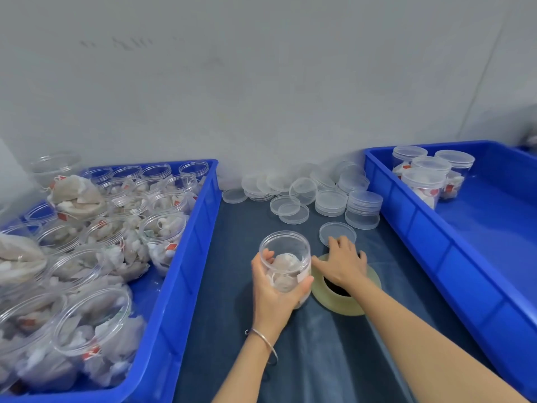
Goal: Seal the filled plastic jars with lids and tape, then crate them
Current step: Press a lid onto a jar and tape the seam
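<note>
Fingers of my left hand (276, 289) grip the jar (286, 263); my right hand (341, 261), fingers spread, touches a lid (337, 232). Seat it flat, press evenly.

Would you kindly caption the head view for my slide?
Left hand grips an open filled jar while right hand reaches toward a loose lid.

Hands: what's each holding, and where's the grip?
Left hand grips the open jar around its side. Right hand holds nothing; fingertips touch a loose lid.
</note>
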